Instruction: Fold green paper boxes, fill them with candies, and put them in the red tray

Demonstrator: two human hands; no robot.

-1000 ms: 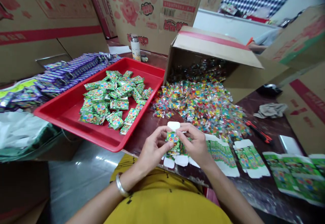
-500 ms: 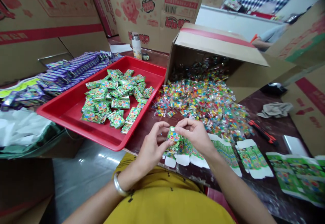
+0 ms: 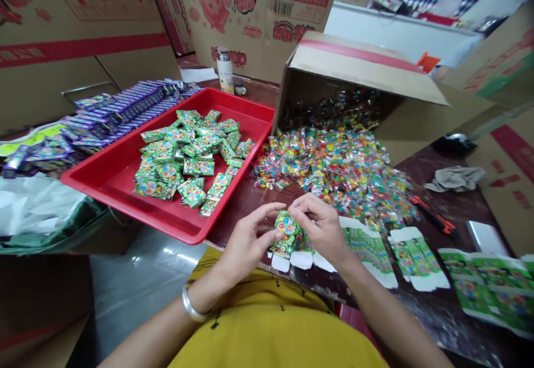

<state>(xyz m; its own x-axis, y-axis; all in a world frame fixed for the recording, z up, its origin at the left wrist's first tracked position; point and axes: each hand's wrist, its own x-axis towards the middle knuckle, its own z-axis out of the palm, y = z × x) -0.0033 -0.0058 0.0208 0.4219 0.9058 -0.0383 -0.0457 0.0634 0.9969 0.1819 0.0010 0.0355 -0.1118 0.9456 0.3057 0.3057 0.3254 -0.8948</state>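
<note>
Between my two hands is a small green candy box (image 3: 286, 231) with a colourful print, held upright over the table's front edge. My left hand (image 3: 250, 237) grips its left side between thumb and fingers. My right hand (image 3: 319, 226) pinches at its top right corner, the fingertips pressed together there. Beneath and to the right, flat green cartons (image 3: 365, 245) lie overlapped in a row, their white flaps toward me. Just beyond my hands spreads a heap of clear candy packets (image 3: 329, 168) with bright sweets inside.
Filled green boxes lie in a red tray (image 3: 187, 235) on the left. Purple boxes (image 3: 133, 107) stand in rows behind it. A cardboard box (image 3: 359, 62) on its side spills the packets. A red-black tool (image 3: 436, 218), a cloth (image 3: 454, 179) and a bottle (image 3: 225, 72) are also there.
The white flap at the top of the candy box no longer shows; its top now looks closed down. My right fingers have shifted slightly at that corner.
</note>
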